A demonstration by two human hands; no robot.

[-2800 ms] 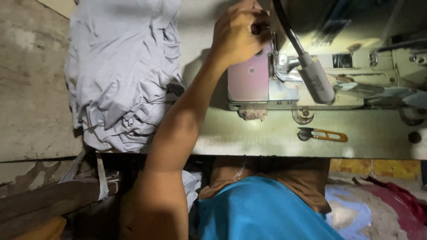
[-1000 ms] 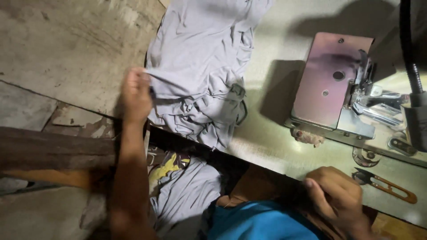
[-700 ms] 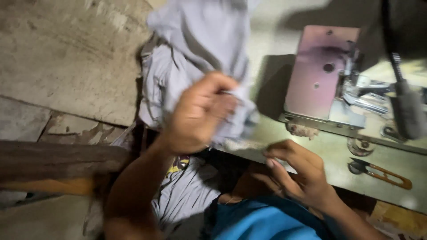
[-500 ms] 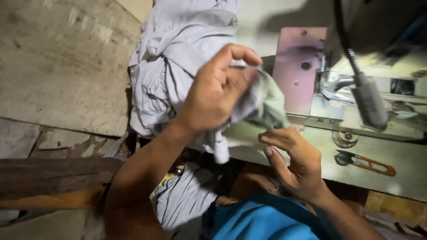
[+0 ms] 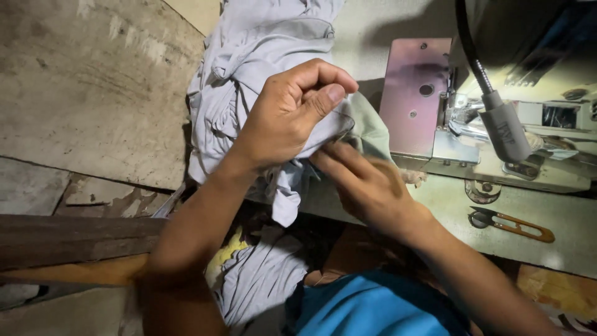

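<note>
Left hand (image 5: pixel 292 115): centre of the frame, forearm rising from the lower left. We note the fingers curled into a near fist, thumb pressed against the forefinger, pinching an edge of the grey cloth piece (image 5: pixel 364 124) and lifting it off the desk (image 5: pixel 559 218).

Right hand (image 5: pixel 367 183): just below and right of the left, forearm entering from the lower right. Fingers extended and slightly bent, tips touching the underside of the same cloth piece; we cannot tell whether they grip it or only support it.

Grey cloth piece: centre, between both hands, beside the pile of grey fabric (image 5: pixel 255 56) that fills the upper centre and hangs over the desk's left edge.

Desk: pale green, worn, running from upper centre to right. On it we list a sewing machine (image 5: pixel 547 118) at upper right with a pinkish metal plate (image 5: pixel 413 93), and a black flexible lamp arm (image 5: pixel 482 74) curving down across it. Thread snips (image 5: pixel 510 223) with orange handles lie at right, well apart from the hands.

Floor (image 5: pixel 87 93): rough grey concrete, upper left. Wooden plank (image 5: pixel 68 239) at left. Blue garment (image 5: pixel 373 308) at bottom centre.
</note>
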